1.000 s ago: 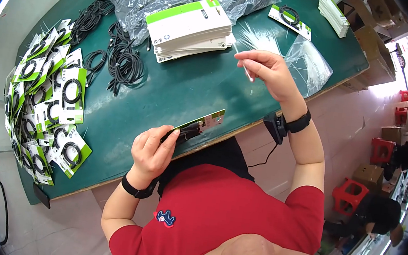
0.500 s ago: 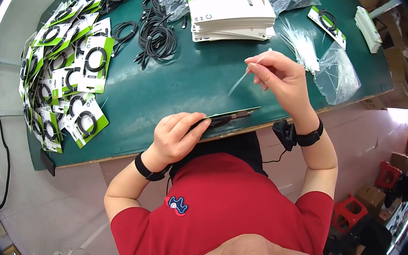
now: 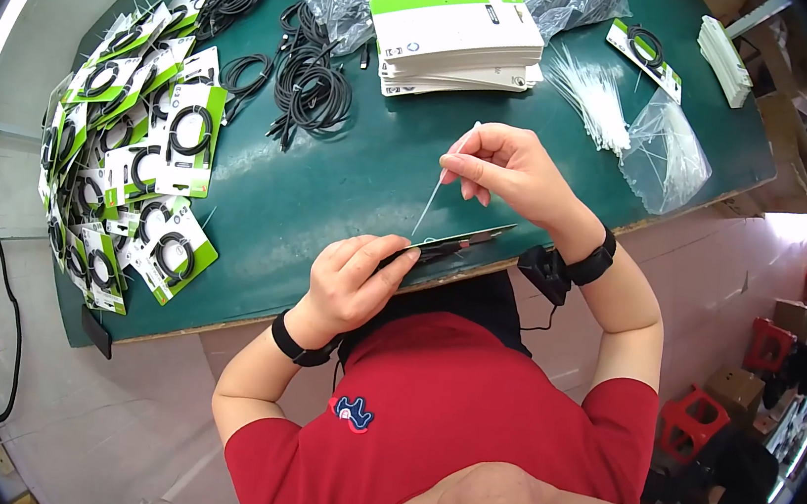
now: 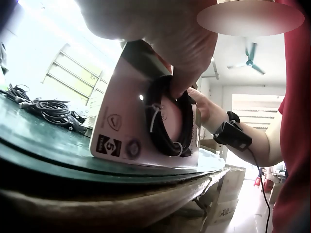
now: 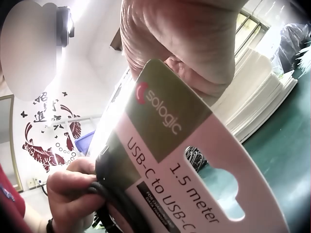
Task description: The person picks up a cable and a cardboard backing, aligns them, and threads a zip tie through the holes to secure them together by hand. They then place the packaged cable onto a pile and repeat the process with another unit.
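Observation:
My left hand [image 3: 353,278] pinches a packaging card [image 5: 194,141] together with a coiled black cable [image 4: 154,127] lying against its face. The card stands on edge near the table's front. "USB-C to USB-C" and "1.5 meter" are printed beside a hang hole, and a white tie end sticks out from the coil in the left wrist view. Above the card, my right hand [image 3: 504,172] pinches a thin white cable tie [image 3: 431,203] between thumb and forefinger. The tie slants down, its lower tip close to the left fingertips and the card's upper edge.
Finished-looking carded cables [image 3: 191,133] lie heaped at the left. Loose black cables [image 3: 310,92] and a stack of cards [image 3: 458,34] sit behind the hands. Spread cable ties [image 3: 594,105], a plastic bag of ties [image 3: 668,158] and another carded cable [image 3: 646,49] are at right.
My right hand has moved left and down, bringing the cable tie from above the table to the card. My left hand still grips the card and coil, now turned more edge-on to the head view.

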Motion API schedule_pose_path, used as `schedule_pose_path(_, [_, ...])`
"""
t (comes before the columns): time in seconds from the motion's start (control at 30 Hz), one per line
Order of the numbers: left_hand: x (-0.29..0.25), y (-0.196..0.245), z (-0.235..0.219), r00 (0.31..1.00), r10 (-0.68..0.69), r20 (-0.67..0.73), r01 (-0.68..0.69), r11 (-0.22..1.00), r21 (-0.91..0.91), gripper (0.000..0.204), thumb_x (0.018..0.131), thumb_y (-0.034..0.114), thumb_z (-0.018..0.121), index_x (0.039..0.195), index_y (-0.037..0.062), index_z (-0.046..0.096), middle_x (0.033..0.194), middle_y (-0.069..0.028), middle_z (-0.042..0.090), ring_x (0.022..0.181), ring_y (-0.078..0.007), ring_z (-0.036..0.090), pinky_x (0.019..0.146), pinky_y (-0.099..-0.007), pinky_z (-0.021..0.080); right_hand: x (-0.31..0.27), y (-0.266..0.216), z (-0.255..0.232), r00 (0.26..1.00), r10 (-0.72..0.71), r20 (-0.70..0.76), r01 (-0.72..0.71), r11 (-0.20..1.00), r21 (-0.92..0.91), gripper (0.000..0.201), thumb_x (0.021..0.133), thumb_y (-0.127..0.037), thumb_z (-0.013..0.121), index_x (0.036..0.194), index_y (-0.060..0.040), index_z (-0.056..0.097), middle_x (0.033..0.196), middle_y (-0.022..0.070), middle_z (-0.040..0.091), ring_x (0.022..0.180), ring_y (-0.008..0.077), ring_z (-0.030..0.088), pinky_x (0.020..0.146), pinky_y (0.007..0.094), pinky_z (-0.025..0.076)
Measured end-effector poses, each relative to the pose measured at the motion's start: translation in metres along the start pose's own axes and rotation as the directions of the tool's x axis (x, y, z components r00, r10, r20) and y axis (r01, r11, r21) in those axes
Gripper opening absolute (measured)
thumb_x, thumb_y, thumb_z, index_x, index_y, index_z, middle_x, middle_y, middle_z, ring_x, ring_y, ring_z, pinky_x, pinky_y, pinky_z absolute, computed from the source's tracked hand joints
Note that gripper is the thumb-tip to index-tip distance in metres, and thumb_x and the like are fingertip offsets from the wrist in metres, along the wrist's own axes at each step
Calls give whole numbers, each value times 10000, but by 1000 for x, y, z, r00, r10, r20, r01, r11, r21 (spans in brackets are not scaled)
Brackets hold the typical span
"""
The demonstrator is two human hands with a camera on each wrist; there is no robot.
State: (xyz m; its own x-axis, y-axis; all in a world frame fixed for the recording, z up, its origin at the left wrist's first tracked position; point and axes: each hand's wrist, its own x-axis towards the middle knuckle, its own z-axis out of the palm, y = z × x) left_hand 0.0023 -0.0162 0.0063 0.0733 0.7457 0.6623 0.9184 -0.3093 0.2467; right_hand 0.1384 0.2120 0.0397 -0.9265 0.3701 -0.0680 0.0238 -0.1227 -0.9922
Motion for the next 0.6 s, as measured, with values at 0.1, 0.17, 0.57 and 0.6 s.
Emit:
schedule_pose_path(0.1, [1, 0, 0, 1000, 9, -5, -9, 1000, 0, 317, 698, -23, 765, 1007, 45, 750, 1013, -90, 685, 775, -237, 673, 640, -331, 535, 0, 3, -1, 1000, -11, -9, 11, 1000, 8, 194, 989, -205, 700, 945, -17, 691, 898, 62, 742, 687, 72, 642, 542, 211, 477])
schedule_pose_path(0.17, [1, 1, 0, 1000, 10, -3, -10, 1000, -2, 318, 697, -23, 764, 1007, 44, 750, 1012, -89, 685, 775, -237, 674, 639, -330, 535, 0, 1, -1, 1000, 16, -19, -16, 1000, 3, 181, 990, -191, 696, 940, -17, 684, 887, 65, 742, 667, 68, 635, 534, 208, 472])
schedule_pose_path(0.57, [-4, 0, 1, 1000, 27, 6, -27, 1000, -4, 324, 686, -25, 764, 1003, 46, 750, 1007, -88, 689, 774, -230, 679, 622, -313, 528, 17, 23, -7, 939, 331, 89, -327, 943, -63, 232, 947, -243, 744, 939, -19, 684, 844, 70, 749, 579, 53, 585, 506, 193, 443])
schedule_pose_path(0.6, [-4, 0, 1, 1000, 30, 5, -30, 1000, 0, 322, 686, -24, 764, 1000, 45, 751, 1005, -87, 689, 773, -229, 679, 621, -312, 529, 17, 22, -8, 936, 342, 90, -336, 939, -69, 235, 944, -246, 746, 939, -19, 685, 844, 67, 749, 575, 52, 580, 505, 191, 441])
